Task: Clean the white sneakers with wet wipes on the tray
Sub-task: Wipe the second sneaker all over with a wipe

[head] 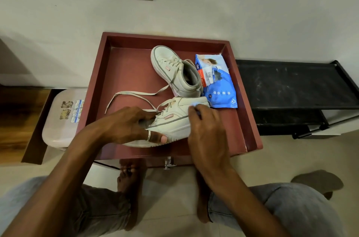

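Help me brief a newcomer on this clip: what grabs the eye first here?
The two hands at centre stand out first: the left hand grips the near sneaker by its front part, while the right hand presses what looks like a wipe to its heel end. All of it sits in a dark red tray, with the far sneaker and a blue wipes pack toward the back right.

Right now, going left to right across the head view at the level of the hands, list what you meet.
pale stool → left hand → right hand → black rack
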`<state>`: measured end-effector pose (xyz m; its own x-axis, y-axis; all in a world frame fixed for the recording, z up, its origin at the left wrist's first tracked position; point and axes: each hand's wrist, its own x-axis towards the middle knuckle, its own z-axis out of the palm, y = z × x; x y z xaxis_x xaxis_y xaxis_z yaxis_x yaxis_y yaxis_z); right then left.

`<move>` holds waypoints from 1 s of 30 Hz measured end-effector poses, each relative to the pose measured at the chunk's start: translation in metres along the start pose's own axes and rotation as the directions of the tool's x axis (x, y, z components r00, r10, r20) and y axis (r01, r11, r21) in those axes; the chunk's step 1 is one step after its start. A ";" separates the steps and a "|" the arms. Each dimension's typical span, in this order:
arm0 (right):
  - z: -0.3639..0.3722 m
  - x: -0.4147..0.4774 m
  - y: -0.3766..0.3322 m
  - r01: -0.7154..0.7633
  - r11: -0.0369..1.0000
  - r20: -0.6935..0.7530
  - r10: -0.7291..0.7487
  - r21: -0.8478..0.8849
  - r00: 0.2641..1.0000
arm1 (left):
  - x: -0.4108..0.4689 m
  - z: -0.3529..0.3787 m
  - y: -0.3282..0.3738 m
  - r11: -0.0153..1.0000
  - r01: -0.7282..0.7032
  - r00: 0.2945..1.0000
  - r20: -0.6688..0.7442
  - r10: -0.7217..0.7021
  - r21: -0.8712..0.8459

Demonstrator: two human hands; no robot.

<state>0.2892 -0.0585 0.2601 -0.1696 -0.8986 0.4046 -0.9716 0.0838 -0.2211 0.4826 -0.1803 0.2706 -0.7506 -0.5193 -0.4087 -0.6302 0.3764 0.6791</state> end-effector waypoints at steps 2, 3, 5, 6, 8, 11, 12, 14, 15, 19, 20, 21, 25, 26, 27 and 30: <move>-0.002 -0.004 -0.007 0.098 0.995 0.036 -0.099 0.026 0.994 | 0.001 0.001 -0.001 1.000 0.005 1.000 0.010 -0.004 -0.021; -0.003 -0.004 -0.009 0.136 0.990 0.057 -0.139 0.045 0.989 | 0.002 0.001 0.001 1.000 0.011 1.000 0.014 -0.010 -0.023; -0.005 -0.002 -0.006 0.169 0.983 0.088 -0.174 0.068 0.981 | 0.002 0.001 0.004 1.000 0.027 1.000 0.015 -0.026 -0.013; -0.004 0.000 -0.003 0.158 0.985 0.096 -0.165 0.076 0.982 | 0.002 0.001 0.003 1.000 0.029 0.999 0.020 -0.029 -0.009; -0.004 0.004 0.002 0.121 0.987 0.100 -0.131 0.104 0.986 | -0.004 -0.003 -0.005 0.997 0.068 0.996 0.050 -0.067 -0.030; -0.003 0.006 0.003 0.106 0.985 0.088 -0.119 0.134 0.989 | -0.029 -0.012 -0.021 0.975 0.159 0.980 0.144 -0.137 -0.153; -0.003 0.006 0.002 0.107 0.984 0.087 -0.120 0.140 0.989 | -0.037 -0.014 -0.024 0.970 0.168 0.976 0.167 -0.139 -0.178; -0.004 0.005 0.000 0.105 0.984 0.087 -0.118 0.143 0.989 | -0.048 -0.014 -0.027 0.969 0.154 0.981 0.147 -0.127 -0.193; -0.004 0.006 0.000 0.094 0.985 0.084 -0.107 0.144 0.991 | -0.050 -0.013 -0.026 0.973 0.129 0.989 0.099 -0.111 -0.193; -0.008 0.007 -0.013 0.024 0.981 0.062 -0.036 0.195 0.997 | -0.050 -0.013 -0.025 0.979 0.065 0.996 -0.047 -0.075 -0.195; -0.008 0.004 -0.023 0.038 0.973 0.064 -0.053 0.226 0.997 | -0.049 -0.013 -0.024 0.981 0.052 0.995 -0.078 -0.068 -0.185; -0.009 0.000 -0.036 0.073 0.964 0.071 -0.094 0.258 0.993 | -0.048 -0.013 -0.023 0.985 0.043 0.992 -0.107 -0.062 -0.166; -0.006 -0.016 -0.090 0.271 0.915 0.129 -0.320 0.298 0.938 | -0.042 -0.006 -0.020 0.999 0.024 0.976 -0.217 -0.030 -0.027; -0.007 -0.014 -0.094 0.297 0.914 0.133 -0.342 0.278 0.930 | -0.041 -0.005 -0.022 1.000 0.021 0.974 -0.227 -0.023 -0.012; -0.007 -0.011 -0.093 0.303 0.917 0.129 -0.344 0.258 0.930 | -0.040 -0.006 -0.022 1.000 0.014 0.975 -0.224 -0.015 -0.008; -0.014 -0.007 -0.072 0.258 0.939 0.133 -0.292 0.228 0.947 | -0.041 -0.010 -0.020 0.999 0.000 0.980 -0.200 -0.006 -0.033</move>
<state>0.3585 -0.0520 0.2851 0.1453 -0.9329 0.3294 -0.9186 -0.2509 -0.3054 0.5279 -0.1738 0.2797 -0.6916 -0.6647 -0.2826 -0.6232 0.3513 0.6987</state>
